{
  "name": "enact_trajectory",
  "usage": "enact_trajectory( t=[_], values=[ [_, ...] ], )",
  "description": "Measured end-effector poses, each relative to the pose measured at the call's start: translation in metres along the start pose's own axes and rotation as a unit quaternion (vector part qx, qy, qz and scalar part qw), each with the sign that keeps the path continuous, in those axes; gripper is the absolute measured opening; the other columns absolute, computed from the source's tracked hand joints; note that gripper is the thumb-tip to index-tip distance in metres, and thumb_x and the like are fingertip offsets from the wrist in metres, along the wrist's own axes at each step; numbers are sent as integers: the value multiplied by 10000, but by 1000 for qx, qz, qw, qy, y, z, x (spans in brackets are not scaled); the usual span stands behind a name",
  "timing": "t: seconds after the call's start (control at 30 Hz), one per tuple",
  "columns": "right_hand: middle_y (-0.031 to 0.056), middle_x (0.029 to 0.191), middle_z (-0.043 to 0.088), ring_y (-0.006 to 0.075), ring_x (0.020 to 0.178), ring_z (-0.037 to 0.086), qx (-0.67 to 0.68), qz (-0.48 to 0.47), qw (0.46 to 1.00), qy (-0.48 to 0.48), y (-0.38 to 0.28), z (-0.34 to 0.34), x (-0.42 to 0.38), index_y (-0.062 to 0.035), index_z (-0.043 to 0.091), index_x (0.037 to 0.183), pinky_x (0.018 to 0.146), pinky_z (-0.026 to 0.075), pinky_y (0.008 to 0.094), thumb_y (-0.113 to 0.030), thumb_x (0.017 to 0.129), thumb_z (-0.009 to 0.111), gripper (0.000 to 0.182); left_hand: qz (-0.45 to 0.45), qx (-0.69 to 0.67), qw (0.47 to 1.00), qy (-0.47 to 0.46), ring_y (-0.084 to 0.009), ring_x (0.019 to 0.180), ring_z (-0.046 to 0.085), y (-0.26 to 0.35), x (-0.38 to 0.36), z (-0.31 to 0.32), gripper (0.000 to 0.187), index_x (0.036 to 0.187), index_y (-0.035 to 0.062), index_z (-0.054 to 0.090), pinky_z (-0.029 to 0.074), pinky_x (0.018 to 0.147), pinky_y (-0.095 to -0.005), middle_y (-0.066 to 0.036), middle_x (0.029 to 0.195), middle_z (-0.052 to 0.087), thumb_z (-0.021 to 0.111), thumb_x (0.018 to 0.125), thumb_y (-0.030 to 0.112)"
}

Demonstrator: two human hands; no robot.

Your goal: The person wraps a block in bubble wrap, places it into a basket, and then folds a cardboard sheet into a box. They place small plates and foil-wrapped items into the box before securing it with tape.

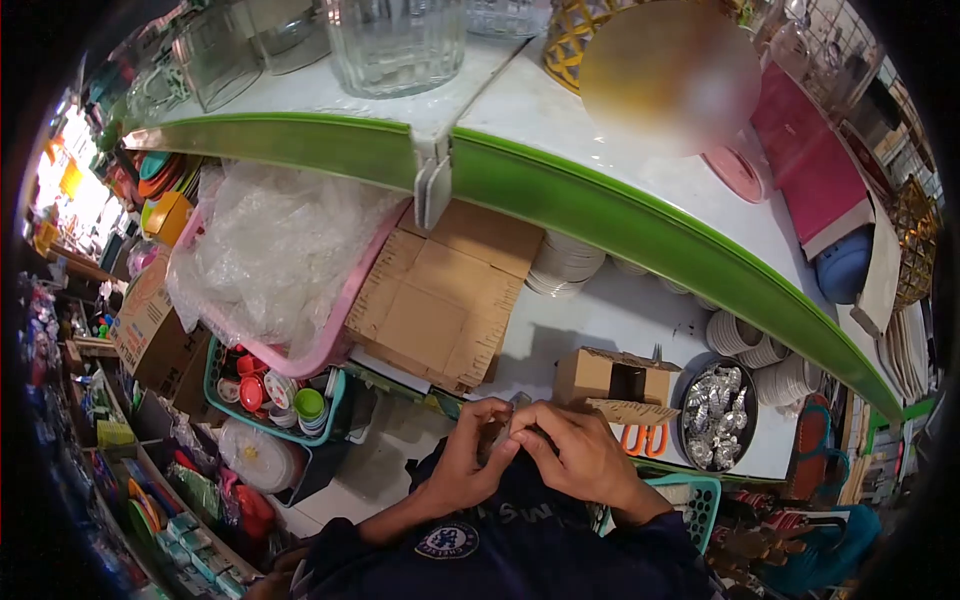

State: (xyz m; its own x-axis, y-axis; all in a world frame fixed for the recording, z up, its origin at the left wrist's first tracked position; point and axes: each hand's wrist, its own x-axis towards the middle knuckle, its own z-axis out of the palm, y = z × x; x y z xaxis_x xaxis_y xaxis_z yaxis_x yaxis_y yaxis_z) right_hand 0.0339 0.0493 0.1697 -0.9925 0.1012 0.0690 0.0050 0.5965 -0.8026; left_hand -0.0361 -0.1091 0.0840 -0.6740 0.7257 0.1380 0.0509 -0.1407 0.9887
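Observation:
My left hand (468, 462) and my right hand (582, 452) meet in front of my chest, their fingers pinched together. Between the fingertips is a small greyish, slightly shiny thing (518, 400), mostly covered and too small to name. Just beyond my right hand stands an open small cardboard box (585, 378) on the white lower shelf. Orange scissor handles (655, 440) stick out below its flap. To their right is a round dark tray (685, 440) holding several silvery wrapped pieces (716, 405).
Above hangs a green-edged upper shelf (600, 205) with glass jars (395, 50). A pink basket (325, 345) of clear plastic wrap and a flat cardboard box (440, 300) sit left. Stacked white bowls (565, 265) stand behind. A teal basket (345, 405) is lower left.

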Motion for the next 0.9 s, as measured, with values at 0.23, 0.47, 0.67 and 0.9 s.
enact_trajectory(
  t=[0.23,0.47,0.67,0.9],
  values=[
    [123,859,653,351,768,651,24,-29,999,-33,-1,4,9,-61,553,990,646,512,395,-135,937,608,106,17,-27,999,38,-137,971,565,1,-8,-3,403,1275,-8,382,468,835,-282,-117,1069,569,597,948,88],
    [141,900,653,367,808,649,19,-46,997,-53,-1,8,13,-56,544,1013,658,522,421,-132,931,613,131,-16,-60,997,51,-106,889,558,-3,-16,-7,386,1275,-3,378,467,755,-259,-108,1041,569,576,955,84],
    [139,895,656,364,788,652,30,-56,996,-55,-1,12,14,-56,551,1021,647,522,420,-112,919,625,138,15,-22,996,88,-79,838,532,-3,-17,-6,352,1256,4,394,448,694,-243,-80,994,551,562,959,90],
    [121,897,676,333,805,672,41,-35,997,-57,-4,14,12,-44,576,985,701,522,373,-71,905,645,109,38,25,993,105,-91,718,404,-3,-15,-5,277,1196,16,462,394,643,-237,-85,1030,475,566,943,57]
  ],
)
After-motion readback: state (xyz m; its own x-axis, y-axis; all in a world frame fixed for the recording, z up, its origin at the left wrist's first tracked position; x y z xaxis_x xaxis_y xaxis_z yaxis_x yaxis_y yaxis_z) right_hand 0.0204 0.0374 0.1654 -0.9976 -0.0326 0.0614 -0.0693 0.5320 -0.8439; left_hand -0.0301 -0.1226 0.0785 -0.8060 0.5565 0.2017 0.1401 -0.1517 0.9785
